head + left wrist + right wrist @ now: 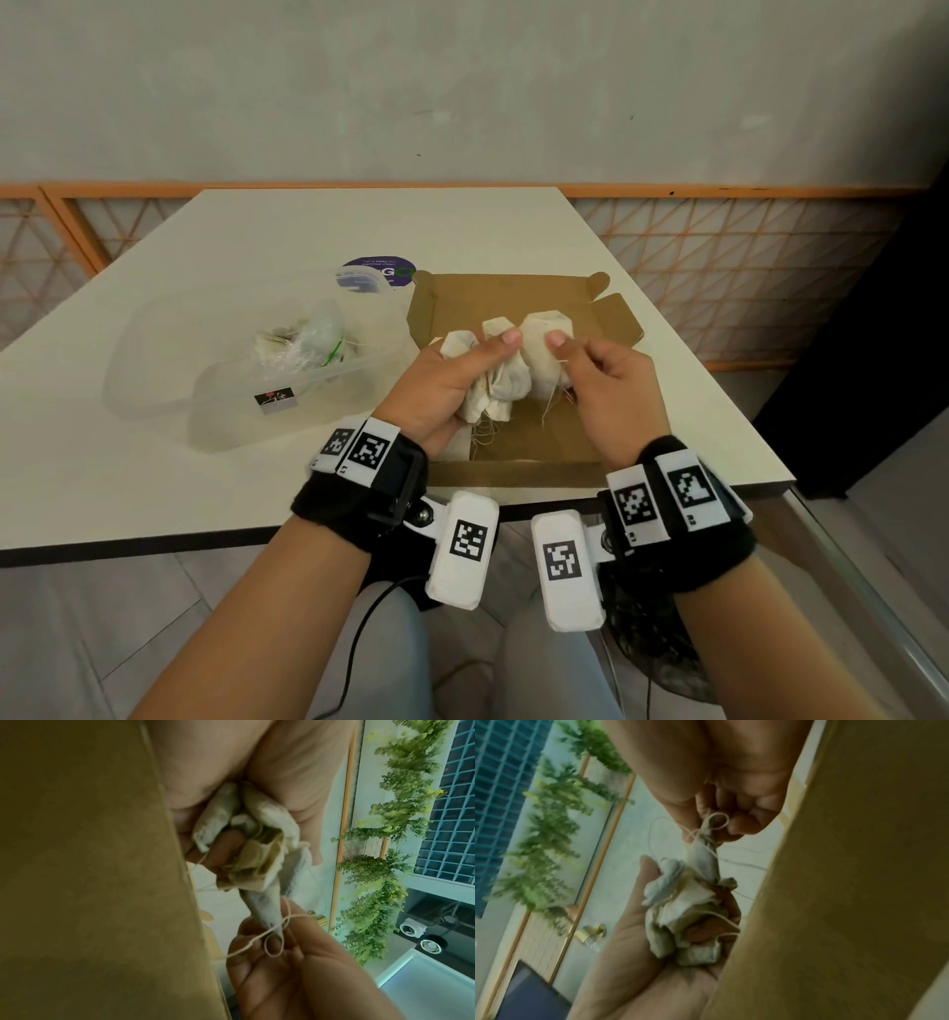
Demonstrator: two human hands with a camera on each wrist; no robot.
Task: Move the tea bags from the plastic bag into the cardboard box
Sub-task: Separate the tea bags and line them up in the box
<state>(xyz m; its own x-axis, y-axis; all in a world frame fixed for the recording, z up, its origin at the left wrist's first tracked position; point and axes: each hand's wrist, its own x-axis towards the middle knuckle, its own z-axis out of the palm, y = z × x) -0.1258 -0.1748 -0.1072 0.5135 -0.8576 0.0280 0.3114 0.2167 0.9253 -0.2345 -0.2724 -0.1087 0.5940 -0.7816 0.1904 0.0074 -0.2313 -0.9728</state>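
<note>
Closing around a crumpled bunch of tea bags (490,383): left hand (452,380), fingers curled under, thumb pressing across the top. Pinching one single tea bag (547,349) between thumb and fingertips (556,339): right hand (611,385), just right of the bunch and touching it. Trailing between the two hands, looping over the right fingers in the wrist views: thin strings (276,925). Hovering directly above the open cardboard box (518,308), near edge of the table (257,241). Sitting to the left, inside a clear tub (231,370): the plastic bag (308,344), apparently still holding more tea bags.

Risking a snag: strings looking tangled, so pulling the single bag away could drag others out of the left grip, or tear the thin paper and spill tea. Possibly dropping loose bags beyond the box if let go too high.

Hiding behind both hands: most of the box floor, so impossible to tell whether anything is lying there. Blurring in the tub: bag contents, count unclear. Number in the bunch also unclear.
</note>
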